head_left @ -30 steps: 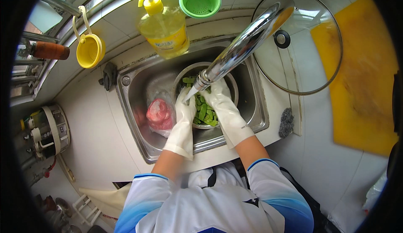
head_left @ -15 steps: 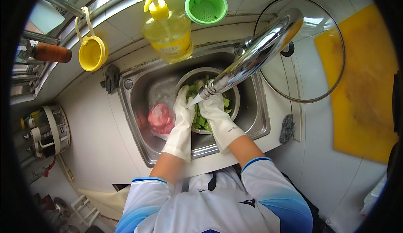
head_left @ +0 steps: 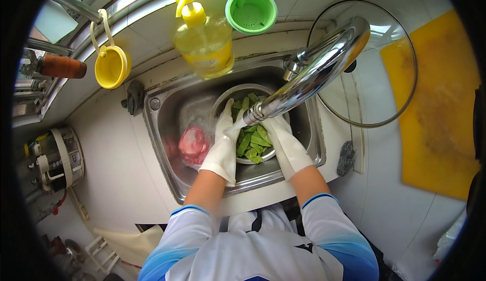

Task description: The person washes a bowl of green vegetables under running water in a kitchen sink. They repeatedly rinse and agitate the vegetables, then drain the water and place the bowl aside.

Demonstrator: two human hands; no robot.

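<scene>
Flat green bean pods (head_left: 255, 142) fill a round metal bowl (head_left: 218, 98) in the steel sink. Both hands wear white rubber gloves. My left hand (head_left: 227, 121) reaches along the bowl's left inner side, open, its fingers stretched out among the pods. At the bowl's right side, my right hand (head_left: 278, 129) lies against the pods and looks open, its fingertips partly hidden by the tap. Water runs from the chrome tap (head_left: 304, 81) onto the left glove and the pods. To the left of the bowl, a pink-red item (head_left: 194, 143) in clear plastic lies in the sink.
Behind the sink (head_left: 164, 167) stands a yellow soap bottle (head_left: 205, 53). A green strainer cup (head_left: 250, 12) and a yellow strainer cup (head_left: 111, 67) hang nearby. On the right are a glass lid (head_left: 372, 106), a scouring pad (head_left: 346, 158) and a yellow cutting board (head_left: 438, 129).
My hands have moved apart; the right hand shifted right toward the bowl's edge. More of the pods now show between the gloves. Water still runs.
</scene>
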